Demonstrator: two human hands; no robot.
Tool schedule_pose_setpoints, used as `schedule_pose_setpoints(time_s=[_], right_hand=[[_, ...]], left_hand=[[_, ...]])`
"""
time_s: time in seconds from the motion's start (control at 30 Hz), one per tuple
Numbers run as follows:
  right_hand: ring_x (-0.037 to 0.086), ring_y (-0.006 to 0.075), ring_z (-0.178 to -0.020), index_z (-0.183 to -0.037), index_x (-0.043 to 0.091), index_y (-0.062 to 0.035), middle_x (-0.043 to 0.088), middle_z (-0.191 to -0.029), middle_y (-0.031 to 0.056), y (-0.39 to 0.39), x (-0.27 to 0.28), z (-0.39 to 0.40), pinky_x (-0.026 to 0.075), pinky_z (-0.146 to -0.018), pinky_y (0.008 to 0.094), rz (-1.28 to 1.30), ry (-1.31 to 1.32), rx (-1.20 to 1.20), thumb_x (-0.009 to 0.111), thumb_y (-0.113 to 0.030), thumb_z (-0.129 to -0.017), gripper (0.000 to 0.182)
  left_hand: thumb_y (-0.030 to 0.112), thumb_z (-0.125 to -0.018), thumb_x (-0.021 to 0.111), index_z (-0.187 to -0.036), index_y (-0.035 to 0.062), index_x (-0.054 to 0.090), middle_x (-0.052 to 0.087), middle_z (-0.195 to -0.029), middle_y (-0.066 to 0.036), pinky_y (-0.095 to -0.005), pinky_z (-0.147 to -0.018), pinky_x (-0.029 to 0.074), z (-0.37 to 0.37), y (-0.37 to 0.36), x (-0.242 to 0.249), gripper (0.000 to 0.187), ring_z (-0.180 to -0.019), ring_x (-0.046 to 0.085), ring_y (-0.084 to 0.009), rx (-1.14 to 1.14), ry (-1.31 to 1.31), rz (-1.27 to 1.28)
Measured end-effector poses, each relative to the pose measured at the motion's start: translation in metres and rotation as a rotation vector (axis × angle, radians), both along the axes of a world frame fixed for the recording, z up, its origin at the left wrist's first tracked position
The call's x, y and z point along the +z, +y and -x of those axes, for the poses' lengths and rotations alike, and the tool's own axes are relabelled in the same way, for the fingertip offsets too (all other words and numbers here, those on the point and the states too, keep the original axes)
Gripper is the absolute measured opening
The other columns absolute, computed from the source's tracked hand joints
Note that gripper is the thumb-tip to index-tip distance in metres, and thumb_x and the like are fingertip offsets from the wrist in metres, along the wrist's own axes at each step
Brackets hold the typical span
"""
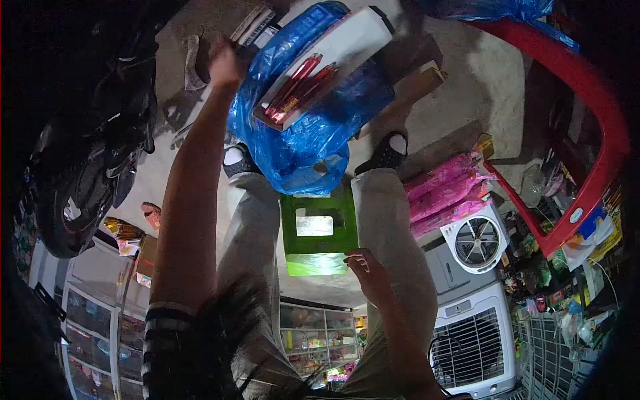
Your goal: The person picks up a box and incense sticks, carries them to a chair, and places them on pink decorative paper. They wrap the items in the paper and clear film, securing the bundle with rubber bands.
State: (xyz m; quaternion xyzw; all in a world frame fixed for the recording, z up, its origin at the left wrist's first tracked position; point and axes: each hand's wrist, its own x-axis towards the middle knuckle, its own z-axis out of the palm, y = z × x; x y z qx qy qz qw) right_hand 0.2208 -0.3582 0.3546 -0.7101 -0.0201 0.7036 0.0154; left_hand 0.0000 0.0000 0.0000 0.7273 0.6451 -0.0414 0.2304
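Note:
A long white open box [340, 50] lies tilted on a crumpled blue plastic bag [287, 150], with several red wrapped items [297, 87] inside its near end. My left hand [225, 63] reaches out beside the bag's left edge, near some stacked flat boxes [253, 25]; its fingers are blurred, and what it may hold cannot be made out. Down by my thigh, my right hand [363, 263] has its fingers loosely bent and apart, next to a green plastic stool [320, 243], with nothing visible in it.
Right of the bag lies a cardboard piece [420, 80]. Pink packages [447, 190], a white fan [477, 241] and an air cooler [472, 347] stand at the right, below a red plastic frame [603, 120]. A dark motorcycle [87, 153] is at the left, glass cabinets [90, 327] below.

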Motion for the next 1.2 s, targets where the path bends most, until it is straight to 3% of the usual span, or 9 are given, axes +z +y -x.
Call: schedule_pose_setpoints(time_s=[0.17, 0.2, 0.4, 0.5, 0.53, 0.6, 0.7, 0.8, 1.2], right_hand=[[0.061, 0.0143, -0.094, -0.112, 0.059, -0.0091, 0.066, -0.1, 0.0052, 0.005, 0.0, 0.006, 0.046, -0.083, 0.0313, -0.057, -0.012, -0.009, 0.053, -0.022, -0.098, 0.02], [0.061, 0.0143, -0.094, -0.112, 0.059, -0.0091, 0.066, -0.1, 0.0052, 0.005, 0.001, 0.005, 0.046, -0.083, 0.0313, -0.054, -0.016, -0.005, 0.053, -0.022, -0.098, 0.02], [0.062, 0.0183, -0.091, -0.111, 0.06, -0.0094, 0.065, -0.105, 0.006, 0.005, 0.003, -0.002, 0.049, -0.078, 0.0323, -0.064, -0.02, -0.023, 0.055, -0.022, -0.096, 0.02], [0.062, 0.0182, -0.091, -0.109, 0.06, -0.0092, 0.065, -0.104, 0.006, 0.008, 0.002, -0.003, 0.049, -0.079, 0.0324, -0.026, -0.004, -0.02, 0.055, -0.021, -0.096, 0.019], [0.062, 0.0178, -0.091, -0.11, 0.06, -0.0095, 0.065, -0.104, 0.0059, 0.002, 0.0, -0.005, 0.049, -0.079, 0.0323, -0.046, 0.004, -0.005, 0.055, -0.021, -0.096, 0.019], [0.062, 0.0174, -0.091, -0.11, 0.06, -0.0098, 0.065, -0.104, 0.0058, 0.004, -0.003, -0.006, 0.049, -0.079, 0.0322, -0.082, 0.016, 0.008, 0.054, -0.021, -0.096, 0.019], [0.062, 0.0164, -0.091, -0.11, 0.059, -0.0106, 0.065, -0.104, 0.005, 0.013, -0.001, -0.009, 0.049, -0.079, 0.0317, -0.054, -0.022, -0.014, 0.055, -0.021, -0.096, 0.019], [0.062, 0.0158, -0.091, -0.11, 0.059, -0.0112, 0.065, -0.105, 0.0041, 0.012, 0.0, -0.008, 0.049, -0.08, 0.0313, -0.051, 0.012, -0.075, 0.055, -0.022, -0.096, 0.018], [0.061, 0.0137, -0.096, -0.108, 0.06, -0.009, 0.065, -0.104, 0.0037, 0.022, -0.002, -0.01, 0.046, -0.085, 0.0304, -0.05, 0.017, -0.045, 0.056, -0.02, -0.097, 0.016]], left_hand=[[0.05, -0.064, 0.079, -0.133, 0.0166, 0.037, 0.045, -0.126, -0.016, -0.0529, -0.095, 0.043, 0.014, 0.0, -0.032, 0.087, -0.119, 0.047, -0.0389, -0.015, 0.112, -0.027], [0.054, -0.061, 0.081, -0.133, 0.0146, 0.038, 0.043, -0.129, -0.017, -0.0527, -0.097, 0.042, -0.004, 0.006, 0.008, 0.093, -0.122, 0.045, -0.0393, 0.176, 0.181, 0.145], [0.047, -0.061, 0.084, -0.123, -0.0096, 0.042, 0.054, -0.114, -0.031, -0.0455, -0.093, 0.046, 0.011, 0.007, 0.0, 0.094, -0.111, 0.053, -0.0454, 0.159, 0.052, 0.217], [0.056, -0.073, 0.074, -0.12, -0.0074, 0.044, 0.052, -0.119, -0.028, -0.0478, -0.088, 0.047, 0.026, 0.001, 0.009, 0.085, -0.109, 0.054, -0.043, -0.1, 0.084, 0.221], [0.043, -0.081, 0.068, -0.122, -0.0058, 0.044, 0.053, -0.112, -0.028, -0.048, -0.091, 0.044, 0.028, -0.019, 0.01, 0.068, -0.108, 0.052, -0.0433, -0.034, 0.017, -0.072], [0.026, -0.083, 0.061, -0.128, -0.0026, 0.04, 0.05, -0.108, -0.023, -0.0481, -0.095, 0.039, 0.04, -0.042, -0.006, 0.057, -0.107, 0.05, -0.0401, -0.071, 0.186, -0.042], [0.017, -0.085, 0.057, -0.136, 0.0091, 0.037, 0.048, -0.116, -0.017, -0.0495, -0.093, 0.04, 0.018, -0.053, 0.015, 0.055, -0.111, 0.049, -0.0368, 0.11, 0.142, -0.097], [0.023, -0.087, 0.056, -0.144, 0.0219, 0.03, 0.048, -0.128, -0.015, -0.051, -0.094, 0.041, 0.006, -0.041, 0.028, 0.062, -0.117, 0.049, -0.0329, -0.103, 0.23, -0.025], [0.037, -0.088, 0.055, -0.139, 0.0138, 0.027, 0.053, -0.124, -0.022, -0.0548, -0.09, 0.047, -0.007, -0.009, 0.004, 0.063, -0.113, 0.055, -0.0405, -0.065, 0.155, 0.087]])
